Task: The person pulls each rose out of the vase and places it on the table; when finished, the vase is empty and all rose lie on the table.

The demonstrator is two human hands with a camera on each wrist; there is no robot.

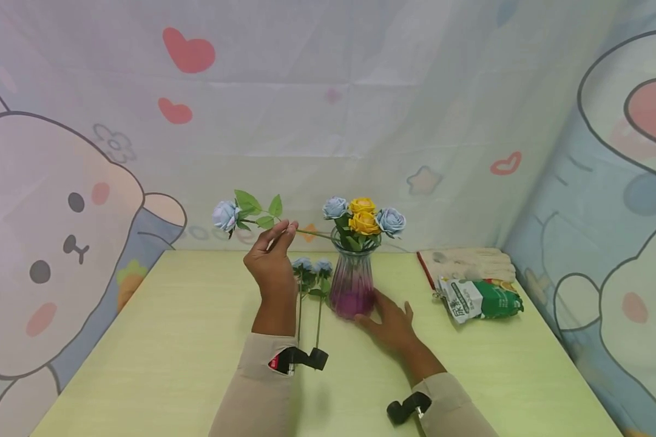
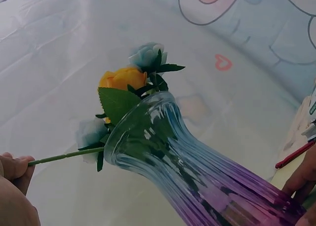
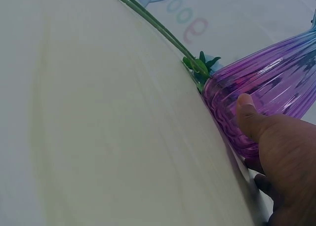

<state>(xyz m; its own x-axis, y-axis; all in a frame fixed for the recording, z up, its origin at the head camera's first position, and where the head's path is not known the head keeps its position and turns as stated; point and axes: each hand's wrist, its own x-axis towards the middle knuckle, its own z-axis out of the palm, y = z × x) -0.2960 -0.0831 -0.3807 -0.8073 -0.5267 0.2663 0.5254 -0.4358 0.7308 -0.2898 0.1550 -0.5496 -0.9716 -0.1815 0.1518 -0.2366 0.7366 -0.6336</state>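
My left hand [image 1: 272,258] pinches the green stem of a blue rose [image 1: 226,215]. The rose points left, its stem nearly level, and the stem's other end reaches the rim of a ribbed glass vase [image 1: 352,276]; I cannot tell whether the tip is inside. Blue above and purple below, the vase stands upright on the table. Two yellow roses [image 1: 364,223] and two blue roses [image 1: 391,222] are in it. Low on the vase's right side, my right hand [image 1: 390,325] holds the base, with the thumb [image 3: 249,114] against the purple glass in the right wrist view.
Two more blue roses [image 1: 322,267] lie left of the vase, stems toward me. On the right of the table [image 1: 142,364] are a pale glove [image 1: 470,265], a red stick [image 1: 425,270] and a green-and-white packet [image 1: 488,301]. A printed cloth backdrop [image 1: 284,133] hangs behind.
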